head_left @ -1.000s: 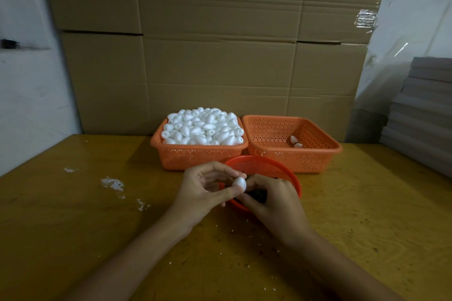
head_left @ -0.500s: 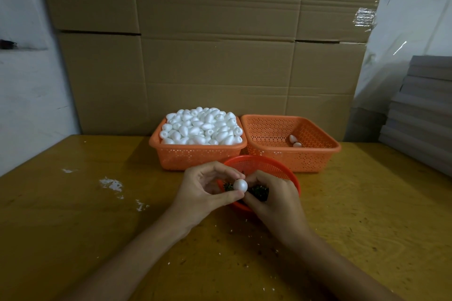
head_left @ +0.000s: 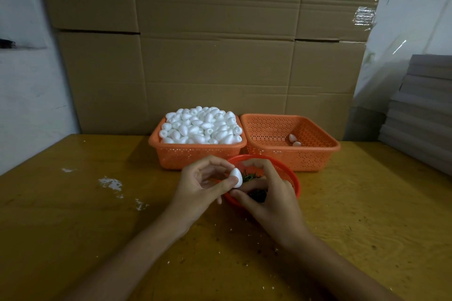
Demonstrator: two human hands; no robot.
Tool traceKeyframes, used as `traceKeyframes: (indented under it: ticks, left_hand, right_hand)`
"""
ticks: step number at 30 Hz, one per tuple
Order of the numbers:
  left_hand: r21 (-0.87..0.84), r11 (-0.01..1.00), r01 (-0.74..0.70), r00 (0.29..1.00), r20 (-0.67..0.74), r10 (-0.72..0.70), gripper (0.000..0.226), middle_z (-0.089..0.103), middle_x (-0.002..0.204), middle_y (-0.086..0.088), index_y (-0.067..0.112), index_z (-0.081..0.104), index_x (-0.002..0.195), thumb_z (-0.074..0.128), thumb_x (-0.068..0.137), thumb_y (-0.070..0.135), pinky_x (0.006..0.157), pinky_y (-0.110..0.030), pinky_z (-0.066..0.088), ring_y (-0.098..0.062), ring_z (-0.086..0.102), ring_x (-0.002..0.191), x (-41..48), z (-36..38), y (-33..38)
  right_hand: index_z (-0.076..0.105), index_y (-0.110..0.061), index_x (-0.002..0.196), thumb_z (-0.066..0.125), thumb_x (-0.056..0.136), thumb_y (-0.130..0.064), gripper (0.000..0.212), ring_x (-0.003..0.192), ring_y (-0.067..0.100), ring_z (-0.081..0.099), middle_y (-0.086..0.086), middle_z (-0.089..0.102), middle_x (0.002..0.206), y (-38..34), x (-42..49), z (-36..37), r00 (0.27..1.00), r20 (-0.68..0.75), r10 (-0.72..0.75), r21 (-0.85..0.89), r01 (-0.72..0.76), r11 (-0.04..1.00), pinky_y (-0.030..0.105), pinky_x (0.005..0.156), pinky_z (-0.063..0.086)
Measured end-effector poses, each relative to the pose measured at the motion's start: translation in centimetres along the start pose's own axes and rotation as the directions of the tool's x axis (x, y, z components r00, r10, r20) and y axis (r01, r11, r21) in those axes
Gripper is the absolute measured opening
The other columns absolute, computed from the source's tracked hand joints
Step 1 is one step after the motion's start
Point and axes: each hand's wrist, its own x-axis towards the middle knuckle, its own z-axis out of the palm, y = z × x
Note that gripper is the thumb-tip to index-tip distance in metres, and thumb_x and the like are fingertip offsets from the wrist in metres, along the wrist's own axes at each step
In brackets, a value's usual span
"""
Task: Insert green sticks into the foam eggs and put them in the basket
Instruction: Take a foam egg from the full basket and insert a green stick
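Step, I judge: stick insertion. My left hand [head_left: 204, 184] pinches one foam egg [head_left: 236, 177] at the red bowl's [head_left: 287, 175] left rim. My right hand [head_left: 271, 199] curls over its green sticks [head_left: 250, 176], hold untellable; next, align stick to egg.

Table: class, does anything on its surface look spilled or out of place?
Yes: white flecks lie scattered on the table, to the left of the left hand, which holds a foam egg. They look like foam crumbs or dried paint; which cannot be told.
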Motion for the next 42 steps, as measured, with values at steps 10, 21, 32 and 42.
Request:
traceKeyframes:
  ticks: [10,21,32,42]
  left_hand:
    - [-0.093,0.995,-0.019,0.998,0.055,0.025,0.022,0.078,0.11,-0.013,0.012,0.077,0.099,0.083,0.081,0.023,0.057,-0.03,0.055,-0.022,0.073,0.092,-0.2,-0.1,0.8]
    - [-0.169,0.985,-0.021,0.993,0.107,0.039,0.019,0.076,0.116,-0.016,0.017,0.078,0.091,0.084,0.074,0.011,0.064,-0.028,0.057,-0.026,0.072,0.107,-0.3,-0.2,0.9]
    - [-0.139,0.99,-0.016,0.992,0.121,0.033,0.035,0.077,0.112,-0.014,0.021,0.074,0.105,0.086,0.074,0.013,0.073,-0.025,0.055,-0.026,0.071,0.107,-0.5,0.3,1.5]
    - [-0.036,0.999,-0.037,0.994,0.098,0.04,0.036,0.08,0.107,-0.01,0.023,0.072,0.105,0.091,0.075,0.019,0.075,-0.034,0.052,-0.03,0.069,0.093,-0.6,0.7,1.3]
  right_hand:
    - [0.053,-0.028,0.126,0.085,0.086,-0.03,0.052,0.089,-0.009,0.072,-0.029,0.076,0.089,0.4,0.0,0.2,0.996,-0.081,-0.028,0.035,0.031,0.999,0.03,0.082,0.056]
    - [0.046,-0.044,0.13,0.08,0.083,-0.034,0.058,0.103,0.005,0.072,-0.03,0.075,0.098,0.4,0.2,-0.3,0.99,-0.139,-0.034,-0.08,0.023,0.997,0.047,0.092,0.055]
    - [0.045,-0.044,0.133,0.08,0.087,-0.032,0.059,0.103,0.008,0.072,-0.031,0.074,0.102,0.6,0.1,0.0,0.992,-0.097,-0.077,-0.131,0.064,0.989,0.047,0.089,0.057]
    - [0.044,-0.042,0.136,0.078,0.092,-0.029,0.057,0.097,0.004,0.073,-0.024,0.077,0.099,0.1,-0.1,0.1,0.998,-0.023,-0.064,-0.055,0.063,0.996,0.044,0.089,0.057]
